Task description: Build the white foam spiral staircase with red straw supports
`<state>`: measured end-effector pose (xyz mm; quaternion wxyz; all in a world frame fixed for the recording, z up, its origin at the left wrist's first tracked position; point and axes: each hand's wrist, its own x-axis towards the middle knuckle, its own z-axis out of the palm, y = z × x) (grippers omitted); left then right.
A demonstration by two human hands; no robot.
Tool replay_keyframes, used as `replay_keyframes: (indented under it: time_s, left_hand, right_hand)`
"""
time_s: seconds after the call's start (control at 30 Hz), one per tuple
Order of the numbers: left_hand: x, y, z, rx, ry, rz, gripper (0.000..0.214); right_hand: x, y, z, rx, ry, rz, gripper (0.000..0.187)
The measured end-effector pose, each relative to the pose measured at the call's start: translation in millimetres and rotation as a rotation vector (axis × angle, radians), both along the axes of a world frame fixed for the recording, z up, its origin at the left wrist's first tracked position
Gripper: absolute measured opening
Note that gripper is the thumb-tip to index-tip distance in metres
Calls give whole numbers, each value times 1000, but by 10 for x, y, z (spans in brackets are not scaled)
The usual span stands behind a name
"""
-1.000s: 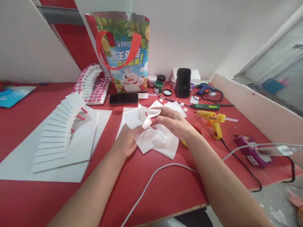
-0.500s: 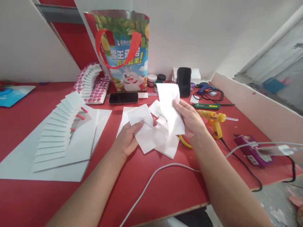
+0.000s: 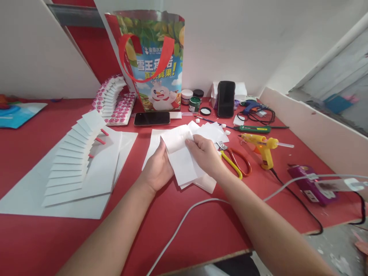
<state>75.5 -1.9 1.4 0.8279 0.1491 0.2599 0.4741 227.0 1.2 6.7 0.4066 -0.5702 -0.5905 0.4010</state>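
Observation:
Both of my hands hold white paper sheets (image 3: 181,161) over the red table (image 3: 201,226). My left hand (image 3: 156,168) grips the sheets from below and the left, thumb up against them. My right hand (image 3: 202,153) pinches the top sheet's curled upper edge from the right. More white sheets (image 3: 211,132) lie under and behind them. Yellow and red scissors (image 3: 235,161) lie just right of my right hand.
A white paper staircase model (image 3: 74,157) lies at left. At the back: a printed carry bag (image 3: 153,61), a flat phone (image 3: 151,118), a standing phone (image 3: 225,99), paint jars (image 3: 194,103). A yellow glue gun (image 3: 263,147), a purple box (image 3: 309,186) and a white cable (image 3: 184,222) are at right.
My right hand lowered the sheet it had raised and brought it back onto the stack in my left hand. The scissors came into sight beside it.

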Motion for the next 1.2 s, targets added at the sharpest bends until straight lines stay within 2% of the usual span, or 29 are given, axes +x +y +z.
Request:
replay_keyframes:
  time_s: [0.13,0.33,0.53,0.97,1.07,1.2]
  left_hand:
    - [4,-13,28,73,-26,-29,62]
    - [-13,-48,-13,170,104,-63,43]
    - [-26,-35,-56,154,121,-44,32]
    - [-20,-32,-67,144,144,-37,29]
    - [-35,-21,-83,136,174,-19,29]
    - [-103,48,-68,118,248,100,29]
  right_hand:
    - [-6,-2,-1,-12,-4,25,38]
    - [-2,6,-2,-4,-26,36,38]
    - [-6,0,0,14,-9,52,37]
    - [-13,-7,-16,17,-66,60,36]
    - [-2,-12,14,24,-96,69,36]
    - [139,4,126,7,-117,42,32]
